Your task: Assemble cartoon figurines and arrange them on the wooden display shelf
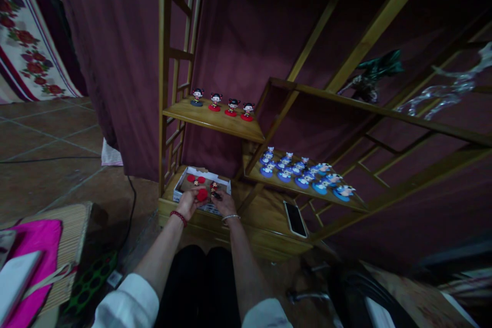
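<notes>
My left hand [187,204] pinches a round red base [202,195] just over the near side of a shallow white box [179,190]. Close beside it, my right hand [224,203] has its fingers closed on a small black-haired figurine [214,193]; its lower part is partly covered by the fingers. Inside the box lie more red discs [191,178] and another little figurine [197,182]. The box rests on the lowest board of a wooden shelf. A red bead bracelet circles my left wrist, a pale bangle my right.
Several black-haired figurines [232,106] stand on the wooden shelf [215,120] above the box. Rows of blue and purple figurines [303,177] fill a shelf to the right. A phone [295,219] lies on the lowest board. Leftward are a cable and a mat-topped stand [75,225].
</notes>
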Demonstrator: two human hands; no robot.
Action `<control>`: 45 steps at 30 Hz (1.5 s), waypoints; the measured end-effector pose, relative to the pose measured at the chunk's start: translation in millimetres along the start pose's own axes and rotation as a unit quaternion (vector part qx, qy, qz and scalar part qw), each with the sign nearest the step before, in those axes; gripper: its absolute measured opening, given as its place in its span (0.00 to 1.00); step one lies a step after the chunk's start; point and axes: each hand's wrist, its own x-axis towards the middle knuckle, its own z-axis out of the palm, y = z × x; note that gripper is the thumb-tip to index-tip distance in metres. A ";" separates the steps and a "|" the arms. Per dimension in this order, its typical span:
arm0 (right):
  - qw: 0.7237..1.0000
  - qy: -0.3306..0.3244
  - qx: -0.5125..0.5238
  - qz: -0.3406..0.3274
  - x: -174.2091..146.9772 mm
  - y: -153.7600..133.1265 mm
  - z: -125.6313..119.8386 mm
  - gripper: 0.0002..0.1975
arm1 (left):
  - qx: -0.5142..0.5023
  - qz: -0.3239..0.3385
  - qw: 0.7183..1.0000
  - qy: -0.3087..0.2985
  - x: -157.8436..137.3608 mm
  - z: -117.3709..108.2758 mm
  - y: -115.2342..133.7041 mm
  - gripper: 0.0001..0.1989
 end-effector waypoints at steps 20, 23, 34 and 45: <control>0.984 0.027 0.178 -0.002 -14.2 -3.6 -3.4 0.11 | -0.039 0.026 0.999 0.023 -16.8 4.4 -3.8 0.13; 0.981 0.011 0.194 -0.005 -14.6 -3.8 -2.9 0.10 | -0.038 0.026 0.999 0.028 -16.5 5.4 -4.7 0.13; 0.996 0.019 0.081 -0.030 -15.1 -11.1 -11.3 0.12 | -0.017 0.026 0.999 0.037 -19.1 7.7 -2.6 0.13; 0.998 0.006 0.054 -0.025 -33.6 -22.1 -18.9 0.13 | -0.021 0.019 0.999 0.025 -23.4 4.5 -9.7 0.11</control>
